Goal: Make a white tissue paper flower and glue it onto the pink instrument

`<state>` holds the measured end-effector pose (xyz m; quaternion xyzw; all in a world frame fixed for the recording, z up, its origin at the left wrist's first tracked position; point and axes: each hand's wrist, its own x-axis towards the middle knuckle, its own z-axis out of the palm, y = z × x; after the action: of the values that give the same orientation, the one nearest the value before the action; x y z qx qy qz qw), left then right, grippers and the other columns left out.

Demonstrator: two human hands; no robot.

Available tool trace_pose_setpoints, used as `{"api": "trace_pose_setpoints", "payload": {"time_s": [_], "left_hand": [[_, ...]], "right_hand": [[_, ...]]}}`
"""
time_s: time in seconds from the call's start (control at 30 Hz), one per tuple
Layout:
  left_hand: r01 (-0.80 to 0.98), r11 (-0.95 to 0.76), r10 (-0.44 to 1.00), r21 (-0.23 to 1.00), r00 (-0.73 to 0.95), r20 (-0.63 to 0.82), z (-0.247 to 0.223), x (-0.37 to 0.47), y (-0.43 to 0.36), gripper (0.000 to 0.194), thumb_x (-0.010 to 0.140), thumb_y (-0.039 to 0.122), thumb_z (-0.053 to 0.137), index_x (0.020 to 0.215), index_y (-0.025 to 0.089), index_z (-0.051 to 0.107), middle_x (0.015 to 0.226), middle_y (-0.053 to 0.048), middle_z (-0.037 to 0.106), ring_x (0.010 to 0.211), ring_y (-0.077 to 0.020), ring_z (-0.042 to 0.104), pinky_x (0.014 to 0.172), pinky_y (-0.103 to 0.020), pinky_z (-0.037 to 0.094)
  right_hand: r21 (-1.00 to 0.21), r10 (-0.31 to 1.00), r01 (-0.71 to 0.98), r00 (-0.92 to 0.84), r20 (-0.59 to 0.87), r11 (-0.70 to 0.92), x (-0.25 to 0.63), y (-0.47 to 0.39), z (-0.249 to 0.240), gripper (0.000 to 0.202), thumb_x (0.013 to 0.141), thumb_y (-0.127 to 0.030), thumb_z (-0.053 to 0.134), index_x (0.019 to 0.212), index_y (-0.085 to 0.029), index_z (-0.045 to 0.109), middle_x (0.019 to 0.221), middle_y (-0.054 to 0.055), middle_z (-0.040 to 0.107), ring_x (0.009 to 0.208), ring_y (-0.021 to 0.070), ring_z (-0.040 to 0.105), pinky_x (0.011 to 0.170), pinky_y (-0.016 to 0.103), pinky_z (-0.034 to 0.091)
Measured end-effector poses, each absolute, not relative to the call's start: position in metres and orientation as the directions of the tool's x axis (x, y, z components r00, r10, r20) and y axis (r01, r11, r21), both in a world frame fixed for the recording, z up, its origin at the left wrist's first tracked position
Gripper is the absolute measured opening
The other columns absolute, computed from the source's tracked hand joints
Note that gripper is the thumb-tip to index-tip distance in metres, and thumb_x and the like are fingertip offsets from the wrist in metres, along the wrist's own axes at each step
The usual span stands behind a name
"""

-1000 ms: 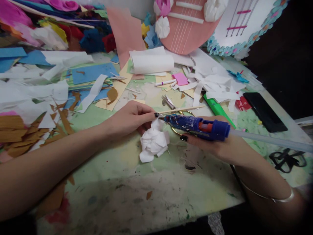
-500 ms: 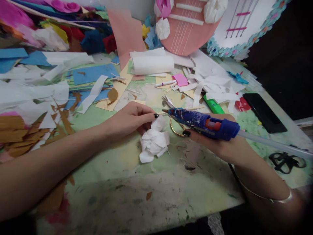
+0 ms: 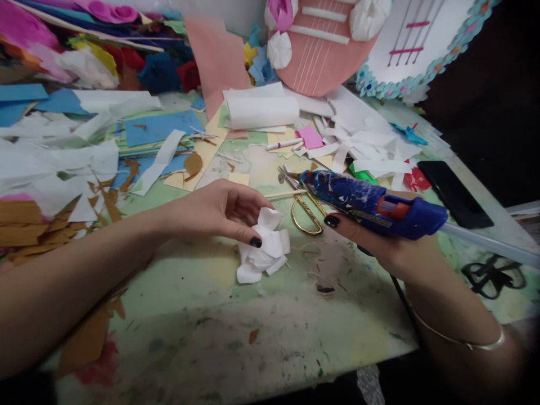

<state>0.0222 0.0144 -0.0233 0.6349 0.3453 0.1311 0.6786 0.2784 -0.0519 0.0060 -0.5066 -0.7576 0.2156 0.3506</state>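
A white paper flower (image 3: 266, 254) with layered petals is in front of me at the middle of the table. My left hand (image 3: 230, 216) pinches its upper left side, the thumb lying over the petals and the fingers partly hidden behind. From behind those fingers a thin wooden stick (image 3: 283, 195) points right. My right hand (image 3: 379, 242) is wrapped around a blue glue gun (image 3: 363, 202) smeared with dried glue, its nozzle aimed left, apart from the flower. Scissors with gold handles (image 3: 307, 218) lie under and beside the nozzle.
Brown paper scraps (image 3: 37, 228) and white strips cover the left. A white paper roll (image 3: 262, 111) lies behind, a black phone (image 3: 455, 193) at right. A pink guitar-shaped piece (image 3: 324, 56) stands at the back. A black cord hangs near my right wrist.
My left thumb has shifted from the stick down onto the flower's petals. The glue gun has moved right and slightly up, away from the stick, uncovering more of the scissors' handles.
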Motion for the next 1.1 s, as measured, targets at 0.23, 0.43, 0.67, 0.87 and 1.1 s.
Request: {"api": "trace_pose_setpoints", "payload": {"time_s": [0.23, 0.43, 0.67, 0.87, 1.1], "left_hand": [[0.285, 0.042, 0.617, 0.958, 0.747, -0.249, -0.0200, 0.0221, 0.0113, 0.037, 0.065, 0.013, 0.077, 0.101, 0.015, 0.072, 0.085, -0.007, 0.075, 0.072, -0.0141, 0.069, 0.066, -0.021, 0.056], [0.326, -0.074, 0.628, 0.942, 0.749, -0.210, -0.0209, 0.0211, 0.0119, 0.025, 0.070, 0.018, 0.074, 0.094, 0.015, 0.076, 0.096, -0.011, 0.075, 0.079, -0.0183, 0.071, 0.068, -0.022, 0.056], [0.342, -0.175, 0.627, 0.923, 0.761, -0.163, -0.0167, 0.0208, 0.0110, 0.023, 0.074, 0.022, 0.071, 0.095, 0.016, 0.077, 0.100, -0.013, 0.074, 0.088, -0.0223, 0.069, 0.074, -0.025, 0.056], [0.370, -0.154, 0.682, 0.916, 0.711, -0.173, -0.0223, 0.0210, 0.0115, 0.020, 0.075, 0.027, 0.070, 0.088, 0.015, 0.077, 0.090, -0.010, 0.076, 0.078, -0.0190, 0.069, 0.069, -0.021, 0.055], [0.416, -0.218, 0.689, 0.883, 0.707, -0.163, -0.0187, 0.0224, 0.0089, 0.029, 0.072, 0.028, 0.070, 0.097, 0.014, 0.074, 0.089, -0.010, 0.074, 0.073, -0.0161, 0.066, 0.060, -0.017, 0.052]], "right_hand": [[-0.718, 0.920, 0.575, -0.237, 0.313, 0.393, 0.2811, -0.0522, 0.0063, 0.014, 0.076, -0.024, 0.069, 0.067, -0.021, 0.059, 0.059, -0.003, 0.057, 0.053, 0.0125, 0.047, 0.047, 0.025, 0.040], [-0.738, 0.929, 0.565, -0.223, 0.294, 0.369, 0.2814, -0.0520, 0.0064, 0.009, 0.076, -0.023, 0.069, 0.071, -0.021, 0.062, 0.064, 0.000, 0.062, 0.056, 0.0148, 0.052, 0.050, 0.027, 0.043], [-0.733, 0.928, 0.570, -0.206, 0.312, 0.372, 0.2817, -0.0523, 0.0061, 0.015, 0.076, -0.023, 0.069, 0.065, -0.021, 0.057, 0.059, 0.000, 0.059, 0.052, 0.0144, 0.049, 0.047, 0.028, 0.042], [-0.707, 0.921, 0.594, -0.194, 0.338, 0.384, 0.2802, -0.0506, 0.0064, 0.025, 0.075, -0.026, 0.068, 0.058, -0.022, 0.050, 0.051, -0.002, 0.047, 0.051, 0.0141, 0.045, 0.047, 0.028, 0.036], [-0.710, 0.921, 0.595, -0.166, 0.352, 0.378, 0.2829, -0.0524, 0.0081, 0.030, 0.074, -0.026, 0.069, 0.058, -0.022, 0.044, 0.053, -0.004, 0.043, 0.049, 0.0119, 0.039, 0.046, 0.028, 0.033]]}}
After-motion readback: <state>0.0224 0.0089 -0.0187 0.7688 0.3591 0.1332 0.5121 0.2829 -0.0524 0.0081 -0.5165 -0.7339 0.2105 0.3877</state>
